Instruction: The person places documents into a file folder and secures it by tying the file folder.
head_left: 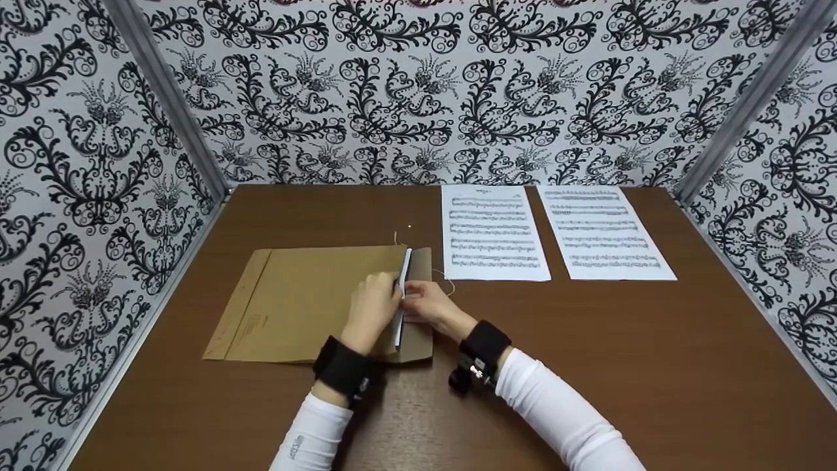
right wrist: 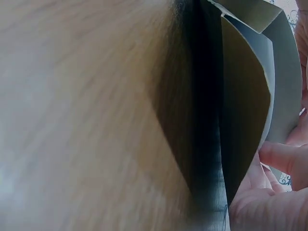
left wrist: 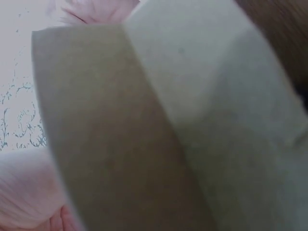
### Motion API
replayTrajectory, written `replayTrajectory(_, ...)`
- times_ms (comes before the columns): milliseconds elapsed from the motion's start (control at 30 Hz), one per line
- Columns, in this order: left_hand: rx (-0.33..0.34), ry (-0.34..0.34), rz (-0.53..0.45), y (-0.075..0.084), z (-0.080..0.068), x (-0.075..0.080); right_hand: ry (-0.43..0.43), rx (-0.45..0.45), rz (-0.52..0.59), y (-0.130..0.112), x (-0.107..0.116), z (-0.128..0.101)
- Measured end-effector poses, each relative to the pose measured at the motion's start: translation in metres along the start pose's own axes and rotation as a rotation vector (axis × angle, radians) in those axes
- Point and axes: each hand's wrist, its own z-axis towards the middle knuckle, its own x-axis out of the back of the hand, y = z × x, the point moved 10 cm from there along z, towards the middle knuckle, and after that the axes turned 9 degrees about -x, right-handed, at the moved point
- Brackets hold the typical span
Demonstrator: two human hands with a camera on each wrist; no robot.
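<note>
A brown paper envelope (head_left: 307, 294) lies flat on the table, its mouth facing right and its flap (head_left: 418, 343) folded out. White paper sheets (head_left: 398, 330) show as a narrow edge along the mouth. My left hand (head_left: 374, 301) grips the envelope's upper layer at the mouth. With thumb and fingers, my right hand (head_left: 428, 304) pinches the edge of the sheets just beside it. In the right wrist view, the mouth gapes, with a white sheet (right wrist: 268, 67) between its brown layers and the right hand (right wrist: 269, 207) at its edge. The envelope (left wrist: 115, 130) fills most of the left wrist view.
Two printed music sheets, one left (head_left: 494, 235) and one right (head_left: 605, 235), lie side by side at the back right of the brown table (head_left: 588, 340). A thin string (head_left: 451, 282) loops out by the flap. Patterned walls (head_left: 418, 91) enclose the back and sides.
</note>
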Motion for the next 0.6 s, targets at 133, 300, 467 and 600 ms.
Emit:
replayTrajectory(133,-0.015,0.015,0.006,0.001,-0.001,0.003,0.000,-0.028,0.006,0.002,-0.002,0.001)
replayTrajectory(300,-0.011,-0.003,-0.024,-0.001,-0.001,0.002,-0.001,-0.049,-0.011,0.005,-0.007,0.004)
replayTrajectory(467,-0.014,-0.027,-0.042,-0.003,0.001,0.000,-0.024,-0.051,0.014,0.006,-0.014,0.008)
replayTrajectory(600,-0.008,-0.028,-0.057,-0.004,0.002,0.002,-0.032,-0.047,0.019,0.006,-0.017,0.010)
